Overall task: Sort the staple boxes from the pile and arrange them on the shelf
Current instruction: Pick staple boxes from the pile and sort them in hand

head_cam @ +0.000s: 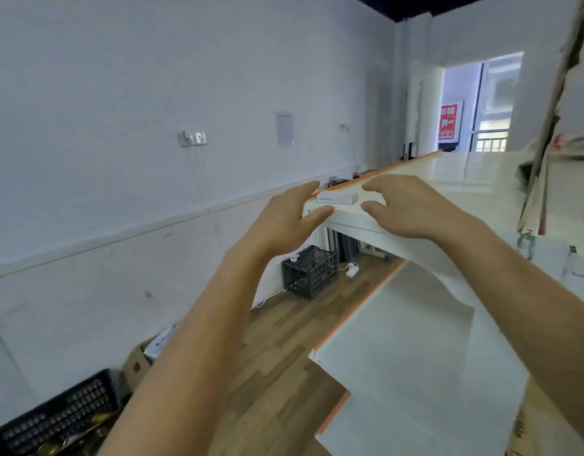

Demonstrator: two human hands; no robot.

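Head view, looking down and forward over white shelving with orange edges.

Item 1: staple box (pixel 337 198), white, flat, lying on the top shelf (pixel 455 172) close to its front corner, a little above centre frame. It is the only such box visible on any shelf.

Item 2: left hand (pixel 285 218), at 9 o'clock of the box, fingers spread and loosely curved, thumb against the shelf's front edge. It grips nothing; whether a fingertip touches the box's left end cannot be told.

Item 3: right hand (pixel 407 205), at 3 o'clock of the box, open, fingers extended toward the box's right end, thumb just below it. It holds nothing either; contact with the box is unclear.

Item 4: lower shelves (pixel 392 327), at 5 o'clock, bare as far as they show.

Item 5: black crate (pixel 53 419), at 8 o'clock on the floor, holding small mixed objects too blurred to name; possibly the pile. A second black crate (pixel 312 271) stands under the shelving.

Progress, as a judgement: early. One box is placed and apparently being squared up; the rest of the sorting appears to remain.
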